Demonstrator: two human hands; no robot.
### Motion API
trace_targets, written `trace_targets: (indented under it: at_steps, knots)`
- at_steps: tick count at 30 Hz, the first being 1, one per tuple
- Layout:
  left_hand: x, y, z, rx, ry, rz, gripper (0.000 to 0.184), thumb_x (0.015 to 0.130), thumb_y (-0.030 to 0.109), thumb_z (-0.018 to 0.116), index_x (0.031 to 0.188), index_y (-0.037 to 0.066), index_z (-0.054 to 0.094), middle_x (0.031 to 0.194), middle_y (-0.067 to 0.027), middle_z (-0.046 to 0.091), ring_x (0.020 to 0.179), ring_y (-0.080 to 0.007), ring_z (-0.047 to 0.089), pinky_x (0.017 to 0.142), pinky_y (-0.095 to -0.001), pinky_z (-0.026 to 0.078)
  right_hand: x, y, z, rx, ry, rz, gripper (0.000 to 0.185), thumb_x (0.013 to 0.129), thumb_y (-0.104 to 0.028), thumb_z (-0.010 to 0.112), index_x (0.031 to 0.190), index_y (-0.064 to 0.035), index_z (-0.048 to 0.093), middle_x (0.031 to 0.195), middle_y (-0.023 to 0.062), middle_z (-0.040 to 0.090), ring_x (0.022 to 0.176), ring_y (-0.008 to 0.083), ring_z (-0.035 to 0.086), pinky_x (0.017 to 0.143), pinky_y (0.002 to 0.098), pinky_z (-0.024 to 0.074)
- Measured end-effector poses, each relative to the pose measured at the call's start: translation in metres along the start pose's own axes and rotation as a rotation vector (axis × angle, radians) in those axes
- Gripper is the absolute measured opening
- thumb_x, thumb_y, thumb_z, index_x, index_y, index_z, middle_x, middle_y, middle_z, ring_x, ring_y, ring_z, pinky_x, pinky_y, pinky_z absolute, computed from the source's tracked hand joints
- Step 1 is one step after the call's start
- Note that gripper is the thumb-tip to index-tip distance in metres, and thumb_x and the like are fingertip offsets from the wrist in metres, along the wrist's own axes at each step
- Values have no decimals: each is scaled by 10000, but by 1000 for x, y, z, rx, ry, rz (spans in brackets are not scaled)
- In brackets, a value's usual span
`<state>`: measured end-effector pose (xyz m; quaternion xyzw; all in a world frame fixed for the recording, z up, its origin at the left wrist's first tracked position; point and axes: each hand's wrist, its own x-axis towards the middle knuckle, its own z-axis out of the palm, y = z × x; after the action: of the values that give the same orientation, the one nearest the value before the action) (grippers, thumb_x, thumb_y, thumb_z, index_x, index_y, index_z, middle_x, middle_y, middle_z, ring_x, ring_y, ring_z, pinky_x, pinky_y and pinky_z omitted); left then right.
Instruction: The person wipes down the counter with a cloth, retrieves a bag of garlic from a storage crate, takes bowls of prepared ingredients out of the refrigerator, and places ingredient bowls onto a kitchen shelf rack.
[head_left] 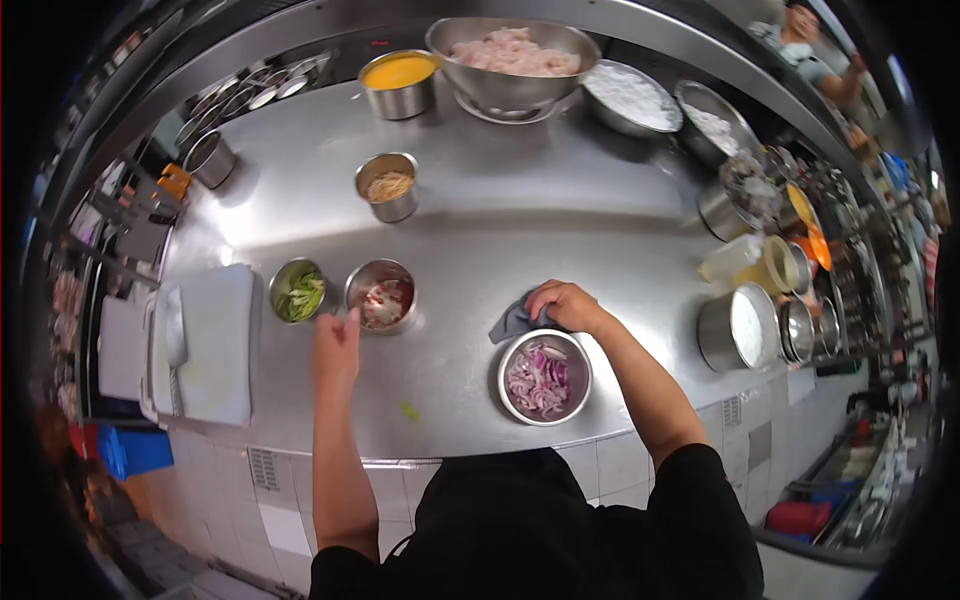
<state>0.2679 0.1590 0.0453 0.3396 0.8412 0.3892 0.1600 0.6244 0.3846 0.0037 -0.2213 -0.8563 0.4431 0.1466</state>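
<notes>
My left hand (337,342) is closed at the near left rim of a metal pot (383,318) holding chopped red pieces, its thumb over the rim. Just left of it stands a smaller metal pot (276,303) with sliced green vegetable (301,297). On the right, my right hand (566,305) has its fingers curled on a bunched grey cloth (512,318) lying on the counter. Directly below that cloth sits a metal bowl (506,396) of sliced red onion (540,380), close to the counter's front edge.
A white cutting board (215,345) with a cleaver (175,325) lies left. Along the back stand a pot of yellow liquid (398,72), a bowl of raw meat (515,52) and bowls of white powder (630,97). Several containers crowd the right. Another person (800,45) is beyond.
</notes>
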Motion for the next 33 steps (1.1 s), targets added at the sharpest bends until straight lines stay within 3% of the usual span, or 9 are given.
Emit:
trace_targets:
  at_steps: [4,9,10,13,18,21,26,29,33]
  knots:
    - [-73,33,45,-143,-449,87,440,902,448,629,1007,23,578,919,-157,653,887,-283,651,765,-392,503,-93,-29,-42,251,566,339,386,647,101,406,905,0,676,1133,123,659,1111,239,581,992,314,423]
    - [-123,53,129,-120,-606,376,560,836,331,674,1278,23,523,1104,-220,656,1033,-352,643,886,-428,499,-232,-8,-35,219,1072,528,487,798,-20,513,1283,9,548,1167,95,631,1061,178,595,945,283,451]
    - [-120,54,130,-96,-648,305,531,833,277,660,1273,14,521,1107,-221,653,1035,-358,640,893,-422,496,-251,9,-23,24,1096,651,541,842,-177,624,1336,3,497,1320,190,541,1196,280,533,1016,351,407]
    - [-104,57,117,-96,-576,222,468,814,192,641,1230,3,540,1086,-210,658,1009,-329,646,869,-398,499,-259,53,21,-868,1024,783,745,764,-412,735,1346,-21,483,1451,290,366,1333,440,356,1118,468,288]
    - [-23,67,131,-206,-333,191,396,834,80,567,1215,-10,511,1011,-189,666,961,-301,674,786,-397,543,-139,26,36,-659,868,433,507,782,-193,678,1253,-51,557,1425,240,429,1323,425,394,1120,482,307]
    - [11,87,159,-477,-395,-95,404,864,91,558,1248,-10,485,1044,-181,651,822,-281,697,638,-355,575,-75,-3,71,-590,680,169,452,698,-98,658,1146,-65,613,1333,176,530,1284,360,463,1108,472,339]
    - [8,64,147,-573,-401,-152,429,966,271,555,1283,0,456,1134,-171,608,740,-215,694,540,-286,552,-27,-59,150,-277,364,-142,342,696,-48,632,1030,-116,668,1262,105,584,1208,291,514,1064,440,360]
    - [-40,33,77,-598,-222,-58,320,989,328,528,1090,30,586,910,-102,637,687,-150,650,545,-253,499,-16,-74,171,18,215,-222,334,711,-13,580,1024,-92,667,1240,110,596,1185,301,531,1040,429,387]
    - [-153,-42,-9,-518,10,-231,261,968,269,502,819,66,573,670,-51,585,563,-113,549,499,-265,439,-53,-78,134,402,425,-89,407,689,55,458,1024,-42,666,1196,145,618,1157,318,558,1024,377,416]
